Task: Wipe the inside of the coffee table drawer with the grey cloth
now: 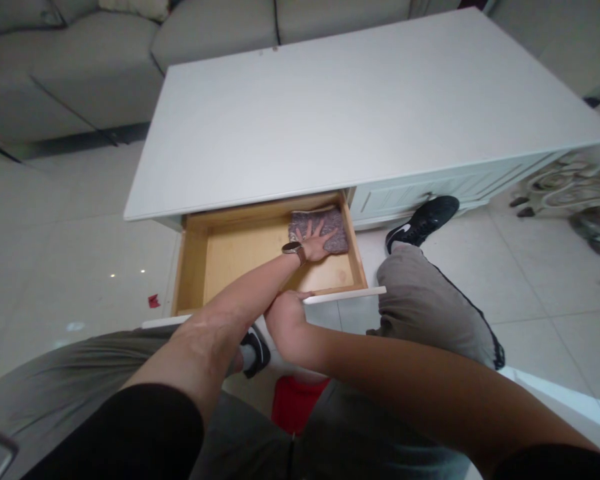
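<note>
Head view: folded cloth [336, 223] lies in the right-hand back corner of the wooden drawer [240, 253], under the white tabletop [340, 127]. Prob. light & soft, w/ plenty of give; shouldn't be fragile, and the fuzzy-looking surface suggests it's not very slippery. Best hold, I'd guess: pinch a folded edge or the free corner nr the drawer front, or scoop under, so the layers stay together. Looks purplish-grey, mottled, folded approx. square, w/ a paler patterned bit along its left side; material's hard to ID. My left hand [314, 248], watch [293, 247] on wrist, rests palm-down on it, fingers fanned wide; that grip isn't closed on anything. My right hand [286, 321] is at the drawer's front edge, thumb side on top; other fingers hidden, so can't tell how tight that grip is.
</note>
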`<action>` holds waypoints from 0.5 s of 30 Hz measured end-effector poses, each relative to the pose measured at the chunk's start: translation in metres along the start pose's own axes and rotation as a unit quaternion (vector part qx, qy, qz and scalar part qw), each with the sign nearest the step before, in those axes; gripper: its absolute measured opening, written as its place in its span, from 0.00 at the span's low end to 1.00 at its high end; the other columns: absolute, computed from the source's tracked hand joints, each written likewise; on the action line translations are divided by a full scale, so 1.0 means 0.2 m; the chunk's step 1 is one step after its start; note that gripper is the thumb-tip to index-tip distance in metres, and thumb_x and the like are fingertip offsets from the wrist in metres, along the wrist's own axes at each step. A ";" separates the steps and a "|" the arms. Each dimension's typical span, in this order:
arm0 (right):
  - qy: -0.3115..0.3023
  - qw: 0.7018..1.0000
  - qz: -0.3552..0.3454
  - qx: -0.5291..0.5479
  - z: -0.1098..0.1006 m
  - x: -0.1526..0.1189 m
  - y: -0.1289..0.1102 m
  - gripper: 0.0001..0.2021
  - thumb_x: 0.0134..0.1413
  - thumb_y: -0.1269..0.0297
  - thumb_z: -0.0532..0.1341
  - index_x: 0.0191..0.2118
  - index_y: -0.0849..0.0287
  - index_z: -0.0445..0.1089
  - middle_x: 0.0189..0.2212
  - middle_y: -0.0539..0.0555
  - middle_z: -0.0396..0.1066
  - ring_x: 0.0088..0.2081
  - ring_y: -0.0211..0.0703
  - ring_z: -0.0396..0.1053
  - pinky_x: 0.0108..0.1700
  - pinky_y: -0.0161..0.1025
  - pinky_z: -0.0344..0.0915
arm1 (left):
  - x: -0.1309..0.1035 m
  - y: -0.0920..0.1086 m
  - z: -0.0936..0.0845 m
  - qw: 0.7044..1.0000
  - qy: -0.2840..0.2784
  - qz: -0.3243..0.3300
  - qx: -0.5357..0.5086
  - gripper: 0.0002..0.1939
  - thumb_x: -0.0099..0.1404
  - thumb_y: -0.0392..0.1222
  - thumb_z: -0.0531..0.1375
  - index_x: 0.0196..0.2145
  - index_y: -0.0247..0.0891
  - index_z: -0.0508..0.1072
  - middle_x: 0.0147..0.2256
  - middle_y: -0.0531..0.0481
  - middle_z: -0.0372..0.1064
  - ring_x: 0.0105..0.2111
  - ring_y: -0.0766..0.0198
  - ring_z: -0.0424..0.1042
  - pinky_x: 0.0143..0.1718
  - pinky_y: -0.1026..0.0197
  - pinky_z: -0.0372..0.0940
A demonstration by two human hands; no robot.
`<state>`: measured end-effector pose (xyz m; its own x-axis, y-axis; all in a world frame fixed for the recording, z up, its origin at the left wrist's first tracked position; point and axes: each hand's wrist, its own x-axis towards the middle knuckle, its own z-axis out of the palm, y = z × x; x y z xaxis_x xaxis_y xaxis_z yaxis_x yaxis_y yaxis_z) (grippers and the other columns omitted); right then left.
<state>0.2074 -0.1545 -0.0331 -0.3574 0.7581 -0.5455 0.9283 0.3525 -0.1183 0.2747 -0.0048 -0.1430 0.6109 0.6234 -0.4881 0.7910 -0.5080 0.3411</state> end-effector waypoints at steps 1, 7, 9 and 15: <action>0.001 1.000 -0.011 -0.005 0.00 0.00 0.00 0.17 0.55 0.76 0.62 0.51 0.70 0.78 0.53 0.75 0.74 0.52 0.79 0.73 0.45 0.76 0.73 | 0.01 0.03 0.00 1.000 0.000 0.016 -0.012 0.43 0.65 0.49 0.60 0.73 0.56 0.49 0.76 0.48 0.25 0.73 0.35 0.21 0.64 0.20 0.24; 0.014 0.999 0.039 0.033 -0.03 -0.02 0.01 0.22 0.60 0.77 0.57 0.59 0.71 0.71 0.45 0.73 0.78 0.45 0.74 0.78 0.40 0.78 0.73 | 0.01 -0.07 -0.10 0.983 -0.029 0.095 -0.153 0.30 0.61 0.46 0.61 0.62 0.48 0.72 0.70 0.48 0.56 0.71 0.39 0.48 0.70 0.31 0.37; 0.014 0.997 0.042 0.055 -0.05 -0.03 0.01 0.23 0.62 0.76 0.57 0.62 0.70 0.67 0.46 0.73 0.78 0.46 0.72 0.78 0.42 0.78 0.72 | -0.01 -0.10 -0.16 0.964 -0.065 0.132 -0.223 0.26 0.61 0.46 0.60 0.57 0.42 0.77 0.62 0.47 0.70 0.63 0.46 0.65 0.69 0.46 0.52; 0.032 0.996 0.053 0.062 -0.03 -0.03 0.00 0.23 0.60 0.77 0.58 0.61 0.71 0.69 0.48 0.76 0.76 0.48 0.73 0.77 0.44 0.78 0.71 | -0.17 -0.01 -0.12 0.927 -0.133 0.233 -0.262 0.22 0.60 0.38 0.59 0.52 0.40 0.78 0.52 0.50 0.78 0.51 0.56 0.75 0.58 0.59 0.66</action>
<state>0.2085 -0.1555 -0.0242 -0.2590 0.8223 -0.5066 0.9653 0.2018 -0.1660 0.2536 -0.0105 -0.1080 0.9153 0.2050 -0.3466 0.3944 -0.2834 0.8741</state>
